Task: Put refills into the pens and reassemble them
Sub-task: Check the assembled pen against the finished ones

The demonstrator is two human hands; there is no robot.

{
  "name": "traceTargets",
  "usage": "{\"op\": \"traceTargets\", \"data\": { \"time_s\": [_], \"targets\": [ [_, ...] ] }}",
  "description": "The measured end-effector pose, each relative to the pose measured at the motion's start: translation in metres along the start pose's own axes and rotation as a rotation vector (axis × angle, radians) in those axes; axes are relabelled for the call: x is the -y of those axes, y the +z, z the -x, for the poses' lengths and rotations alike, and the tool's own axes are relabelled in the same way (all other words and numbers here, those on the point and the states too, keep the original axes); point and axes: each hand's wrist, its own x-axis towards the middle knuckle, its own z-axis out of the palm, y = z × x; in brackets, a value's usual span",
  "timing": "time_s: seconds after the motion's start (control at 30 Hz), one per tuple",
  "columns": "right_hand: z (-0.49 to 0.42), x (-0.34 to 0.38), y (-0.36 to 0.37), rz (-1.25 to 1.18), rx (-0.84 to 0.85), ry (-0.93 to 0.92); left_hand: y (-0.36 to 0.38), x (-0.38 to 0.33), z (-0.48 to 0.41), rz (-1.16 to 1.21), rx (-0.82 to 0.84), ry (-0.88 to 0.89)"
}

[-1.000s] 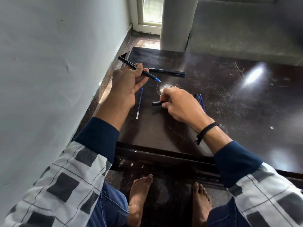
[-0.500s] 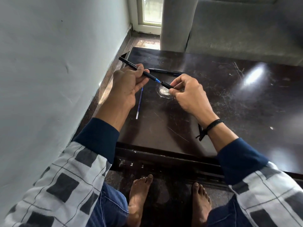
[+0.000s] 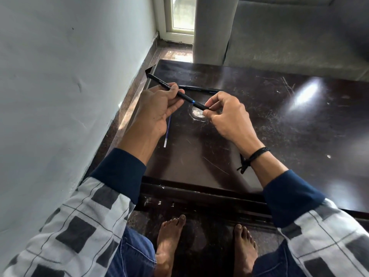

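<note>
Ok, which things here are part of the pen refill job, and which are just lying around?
Job:
black pen barrel in left hand
black tip piece in right hand
loose refill
other pen on table

Lying about:
grey sofa
wristband

Left hand (image 3: 159, 105) fingers curled, gripping; right hand (image 3: 226, 114) pinching with fingertips; both raised, close together

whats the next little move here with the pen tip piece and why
Probably keep twisting the tip piece with the right hand while the left hand steadies the barrel. A sliver of blue shows at the joint, so the piece likely isn't fully seated.
</note>
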Motion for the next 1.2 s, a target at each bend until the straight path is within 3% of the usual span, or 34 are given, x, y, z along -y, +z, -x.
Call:
{"op": "traceTargets", "data": {
  "time_s": [1.2],
  "targets": [
    [0.002, 0.003, 0.001, -0.06, -0.055, -0.056, 0.007, 0.012, 0.001, 0.003, 0.078, -0.069]
  ]
}}
